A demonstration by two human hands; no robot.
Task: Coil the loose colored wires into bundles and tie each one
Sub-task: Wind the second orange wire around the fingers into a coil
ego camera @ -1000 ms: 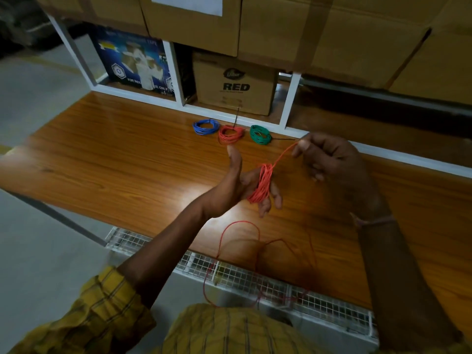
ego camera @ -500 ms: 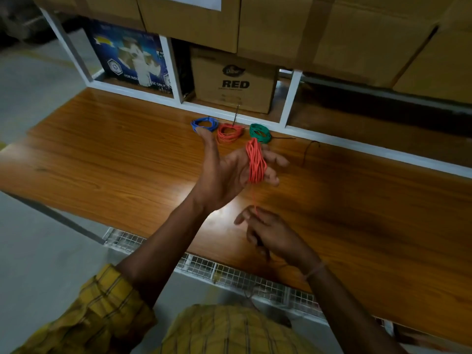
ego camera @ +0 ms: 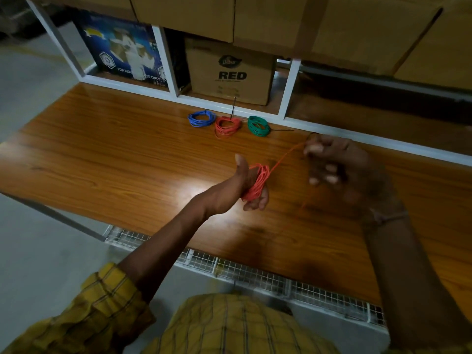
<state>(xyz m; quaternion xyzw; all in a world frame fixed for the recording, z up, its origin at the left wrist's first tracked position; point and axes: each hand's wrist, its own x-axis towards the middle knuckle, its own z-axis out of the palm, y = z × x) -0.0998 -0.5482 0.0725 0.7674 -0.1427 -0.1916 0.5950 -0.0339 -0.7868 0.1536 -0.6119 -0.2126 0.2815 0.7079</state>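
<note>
An orange-red wire (ego camera: 258,183) is wound in many loops around the fingers of my left hand (ego camera: 245,186), whose thumb points up. A taut strand runs from that coil up and right to my right hand (ego camera: 332,164), which pinches it between thumb and fingertips above the wooden table (ego camera: 115,159). A faint loose length of the same wire hangs below my right hand. Three finished coils lie at the back of the table: a blue coil (ego camera: 201,118), a red coil (ego camera: 227,126) and a green coil (ego camera: 258,125).
A white shelf frame (ego camera: 290,90) borders the table's far edge, with a cardboard box marked RED (ego camera: 229,72) and a blue printed box (ego camera: 122,52) inside. Large cartons sit above. A wire-mesh tray (ego camera: 255,274) runs along the near edge.
My right hand has swung from low near the table's front edge up to the right, pulling the strand taut. My left hand with the coil has dropped and turned.
</note>
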